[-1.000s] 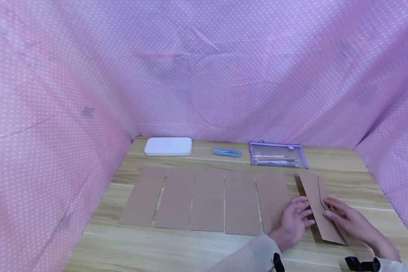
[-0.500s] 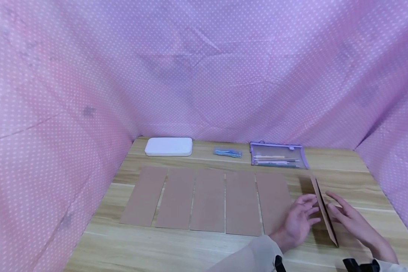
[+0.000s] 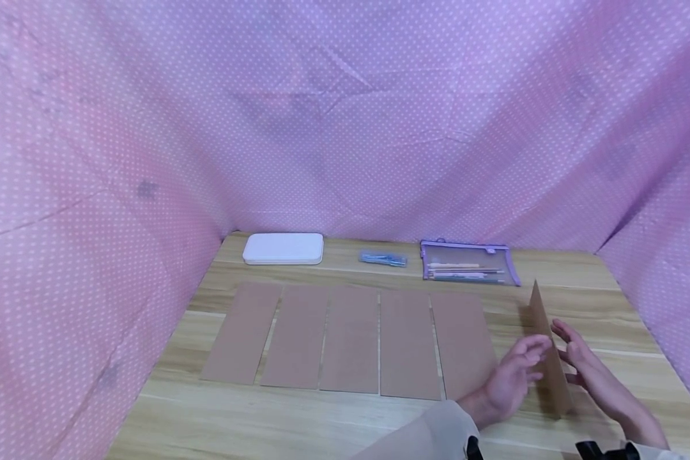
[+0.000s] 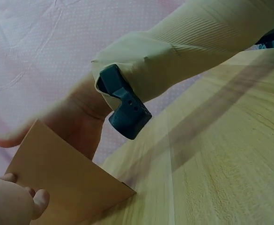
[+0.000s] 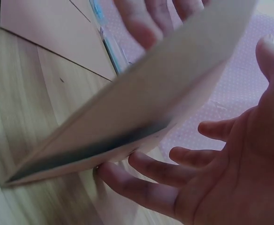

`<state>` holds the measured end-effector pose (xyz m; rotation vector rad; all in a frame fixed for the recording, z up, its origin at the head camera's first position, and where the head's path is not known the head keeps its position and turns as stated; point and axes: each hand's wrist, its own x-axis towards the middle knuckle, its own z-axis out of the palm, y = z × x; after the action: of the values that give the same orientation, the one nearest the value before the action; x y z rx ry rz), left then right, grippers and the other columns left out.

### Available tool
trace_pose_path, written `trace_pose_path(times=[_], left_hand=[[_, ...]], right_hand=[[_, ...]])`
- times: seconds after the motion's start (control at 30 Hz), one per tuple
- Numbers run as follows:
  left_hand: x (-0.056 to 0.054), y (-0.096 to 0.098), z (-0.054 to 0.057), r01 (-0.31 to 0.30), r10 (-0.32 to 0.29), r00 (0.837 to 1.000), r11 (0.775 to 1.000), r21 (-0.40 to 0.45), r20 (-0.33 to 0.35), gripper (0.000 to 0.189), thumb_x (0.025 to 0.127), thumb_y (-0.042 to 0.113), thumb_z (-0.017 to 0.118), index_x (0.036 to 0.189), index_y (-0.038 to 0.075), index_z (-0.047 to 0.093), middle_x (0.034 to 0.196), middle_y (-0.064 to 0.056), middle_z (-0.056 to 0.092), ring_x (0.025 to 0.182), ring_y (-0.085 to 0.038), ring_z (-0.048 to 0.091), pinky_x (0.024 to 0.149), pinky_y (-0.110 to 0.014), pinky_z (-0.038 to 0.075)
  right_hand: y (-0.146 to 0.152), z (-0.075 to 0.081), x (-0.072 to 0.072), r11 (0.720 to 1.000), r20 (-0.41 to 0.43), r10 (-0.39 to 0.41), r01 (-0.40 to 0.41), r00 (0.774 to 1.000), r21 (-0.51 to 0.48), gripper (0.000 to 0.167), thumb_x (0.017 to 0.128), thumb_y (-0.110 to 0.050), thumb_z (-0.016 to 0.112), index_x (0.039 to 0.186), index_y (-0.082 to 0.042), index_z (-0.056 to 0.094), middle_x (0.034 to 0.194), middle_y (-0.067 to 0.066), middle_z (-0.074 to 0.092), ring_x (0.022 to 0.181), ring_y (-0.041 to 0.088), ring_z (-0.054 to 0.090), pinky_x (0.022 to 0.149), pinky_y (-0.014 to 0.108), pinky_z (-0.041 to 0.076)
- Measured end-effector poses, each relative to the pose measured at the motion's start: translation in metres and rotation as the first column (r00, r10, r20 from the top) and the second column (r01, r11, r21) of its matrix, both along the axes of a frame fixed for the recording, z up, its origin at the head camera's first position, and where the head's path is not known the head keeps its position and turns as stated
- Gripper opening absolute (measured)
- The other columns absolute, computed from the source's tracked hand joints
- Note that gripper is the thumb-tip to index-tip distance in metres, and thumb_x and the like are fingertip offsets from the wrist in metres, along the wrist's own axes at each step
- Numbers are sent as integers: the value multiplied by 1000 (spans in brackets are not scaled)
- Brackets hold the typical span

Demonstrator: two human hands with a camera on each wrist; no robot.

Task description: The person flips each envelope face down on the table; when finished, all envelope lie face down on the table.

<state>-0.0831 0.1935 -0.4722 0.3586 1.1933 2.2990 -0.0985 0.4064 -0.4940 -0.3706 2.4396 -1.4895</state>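
A brown kraft paper envelope (image 3: 552,364) stands on its long edge on the table at the right, tilted slightly. My left hand (image 3: 514,377) is at its left face with fingers loosely extended. My right hand (image 3: 595,377) is on the other side, fingers spread, with fingertips against the envelope's lower part (image 5: 141,136) in the right wrist view. A dark gap shows along the flap there. In the left wrist view the envelope (image 4: 62,173) stands between both hands and hides part of the left hand's fingers.
Several flat brown envelopes (image 3: 351,338) lie in a row across the wooden table (image 3: 253,421). Behind them are a white case (image 3: 283,248), a small clear pack with blue items (image 3: 383,258) and a purple-edged mesh pouch (image 3: 468,249) holding pencils. Pink dotted cloth (image 3: 345,128) hangs around.
The envelope has turned from leaning, with its flap showing, to standing nearly upright. My right hand has let go of its pinch on the flap, and my left hand has moved slightly right.
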Motion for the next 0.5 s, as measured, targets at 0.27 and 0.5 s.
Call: trace_pose_path(times=[0.27,0.5], left_hand=[[0,1,-7,67,-68,998,997,-48,-10,61,92,22,33,151,4,31,161,-15,35,146,-14,31,107,-38,28],[1,2,-14,129,-133,991,985,-116,-26,62,94,27,32,153,9,29,163,-10,33,147,-12,28,114,-41,25]], right_hand=[[2,-4,3,993,6,37,-36,999,-110,55,109,-33,2,160,-25,-16,157,-30,5,132,-17,31,104,20,44],[7,-8,5,981,89,18,0,996,-196,55,108,-39,2,156,-35,-23,165,-5,-18,132,-16,22,104,2,21]])
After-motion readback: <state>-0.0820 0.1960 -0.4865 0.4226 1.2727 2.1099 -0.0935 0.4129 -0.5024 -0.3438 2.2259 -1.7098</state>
